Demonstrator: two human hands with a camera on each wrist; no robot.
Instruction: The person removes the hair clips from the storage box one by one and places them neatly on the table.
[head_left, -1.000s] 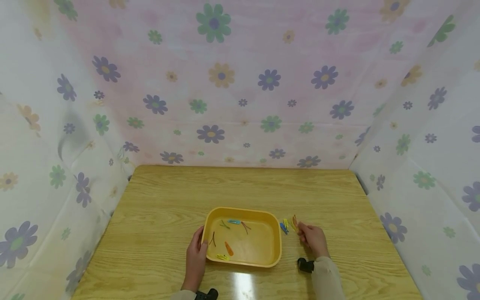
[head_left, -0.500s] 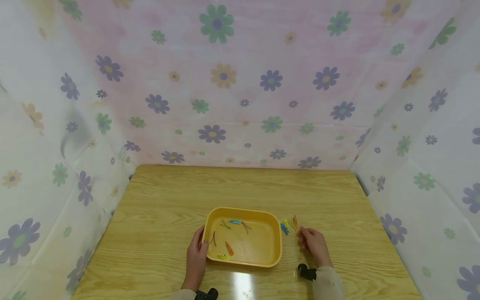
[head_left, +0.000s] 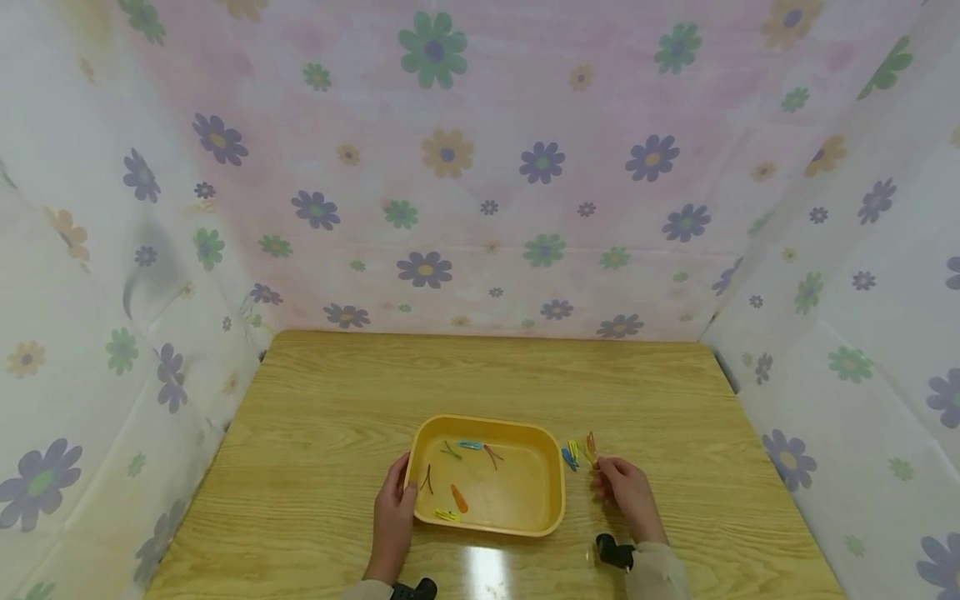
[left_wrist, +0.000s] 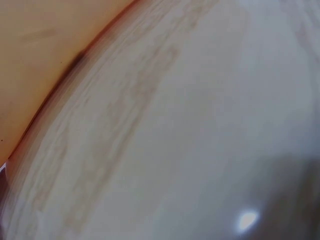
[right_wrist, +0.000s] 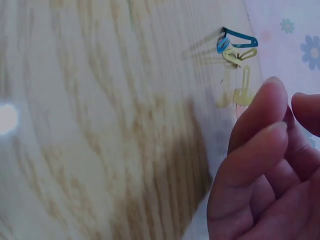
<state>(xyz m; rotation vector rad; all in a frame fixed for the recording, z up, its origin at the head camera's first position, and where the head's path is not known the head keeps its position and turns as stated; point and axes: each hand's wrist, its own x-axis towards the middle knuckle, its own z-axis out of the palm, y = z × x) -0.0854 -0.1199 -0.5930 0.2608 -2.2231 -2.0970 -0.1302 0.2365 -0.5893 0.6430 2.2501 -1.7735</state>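
Observation:
My left hand (head_left: 393, 508) grips the left wall of a yellow plastic tray (head_left: 521, 528), thumb over the rim. Inside lie hair clips: a light blue clip (head_left: 470, 445), an orange clip (head_left: 459, 498), a yellow clip (head_left: 446, 515), and several thin, splayed ones. Right of the tray, a blue hair clip (right_wrist: 241, 37) and yellow hair clips (right_wrist: 243, 95) stand on the table. An orange hair clip (head_left: 591, 440) is beside them. My right hand (head_left: 627, 492) has its fingertips right at these clips, fingers bent; whether it pinches one I cannot tell.
The wood-grain table (head_left: 360, 375) extends around the tray. Flower-printed cloth (head_left: 480, 167) hangs behind it and along both sides. A black wrist camera (head_left: 613, 552) is strapped to the right wrist, another black camera (head_left: 416, 590) to the left.
The right hand has shifted slightly at the fingertips beside the clips. The left hand and the tray stay where they were.

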